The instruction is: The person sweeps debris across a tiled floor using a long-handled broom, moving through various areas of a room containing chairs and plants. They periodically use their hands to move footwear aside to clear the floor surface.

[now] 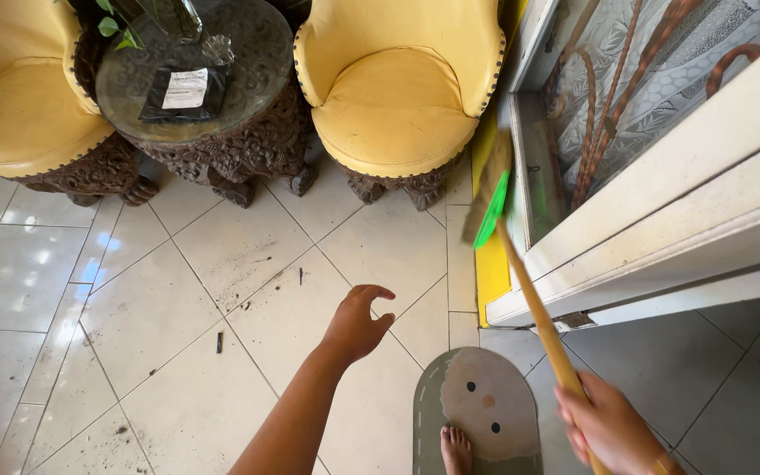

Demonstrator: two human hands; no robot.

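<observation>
The long broom with a tan wooden stick and a green and straw-coloured head (491,208) is in the right hand (607,429). The stick runs slanting from the hand, low on the right, up and a bit left to the brush end, which sits by the yellow strip at the foot of the white door frame (661,230). The right hand's fingers are curled tight around the low end of the stick. The left hand (355,324) is out in front over the pale floor tiles (178,334), holding nothing, with its fingers loose, a little bent and spread. The broom lies to the right of this hand, so the right hand is far nearer to it. Small dark bits and dust (219,342) lie on the tiles to the left of the left hand. A bare foot (456,449) stands on a rounded grey and brown mat with dots (485,400), between the two arms. Farther off are two yellow padded chairs, one at the left (19,114) and one in the middle (398,97), with a round glass-topped table on a dark carved wooden base (204,97) between them. A flat black packet with a white label (184,92) lies on the table. There are no bins or boxes to see.
</observation>
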